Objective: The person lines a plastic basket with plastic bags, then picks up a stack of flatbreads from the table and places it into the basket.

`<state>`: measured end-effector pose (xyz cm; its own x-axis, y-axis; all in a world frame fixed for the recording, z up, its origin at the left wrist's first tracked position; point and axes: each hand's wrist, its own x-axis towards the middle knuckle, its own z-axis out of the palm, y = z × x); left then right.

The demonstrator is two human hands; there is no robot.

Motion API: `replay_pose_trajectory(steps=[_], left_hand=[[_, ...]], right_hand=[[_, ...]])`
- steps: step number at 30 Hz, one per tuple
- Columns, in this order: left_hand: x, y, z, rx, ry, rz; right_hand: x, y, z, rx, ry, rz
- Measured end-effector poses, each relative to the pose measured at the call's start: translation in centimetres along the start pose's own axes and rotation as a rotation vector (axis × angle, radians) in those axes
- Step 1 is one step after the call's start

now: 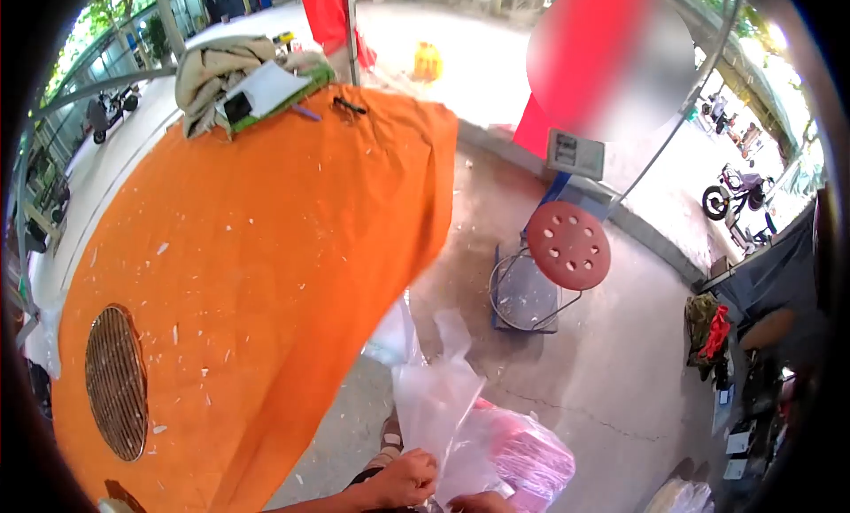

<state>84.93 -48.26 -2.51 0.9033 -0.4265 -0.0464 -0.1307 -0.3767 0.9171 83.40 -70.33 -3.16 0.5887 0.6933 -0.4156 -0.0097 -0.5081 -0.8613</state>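
My left hand (408,478) is closed in a fist on a clear plastic bag (436,396), low in the head view. The bag hangs loose and wrinkled, spreading up and away from the hand. At the bottom edge, my right hand (481,502) lies against the lower part of the same plastic. Most of its fingers are cut off by the frame, so its grip is not visible. Just right of the bag sits a pink bundle wrapped in shiny clear film (534,455). My foot in a sandal (391,432) shows beside the left hand.
An orange cloth-covered table (266,274) fills the left, with a round metal grate (117,382) and a folded beige cloth (208,75) on it. Ahead stand a red round stool (568,246) and a scale display (575,154). Bags and boxes (739,442) line the right.
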Motion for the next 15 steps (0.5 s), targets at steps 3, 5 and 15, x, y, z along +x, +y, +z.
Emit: replay_pose_trajectory(steps=[3, 5, 15], left_hand=[[-0.8, 6.1, 0.3, -0.283, -0.271, -0.042], [-1.5, 10.1, 2.5, -0.275, -0.217, 0.146], [-10.1, 22.5, -0.1, 0.545, -0.027, 0.406]], right_hand=[[-3.4, -5.2, -7.7, -0.229, 0.471, -0.216], [-4.2, -6.1, -10.2, -0.223, 0.449, -0.273], [-12.3, -6.3, -5.5, 0.399, -0.026, -0.175]])
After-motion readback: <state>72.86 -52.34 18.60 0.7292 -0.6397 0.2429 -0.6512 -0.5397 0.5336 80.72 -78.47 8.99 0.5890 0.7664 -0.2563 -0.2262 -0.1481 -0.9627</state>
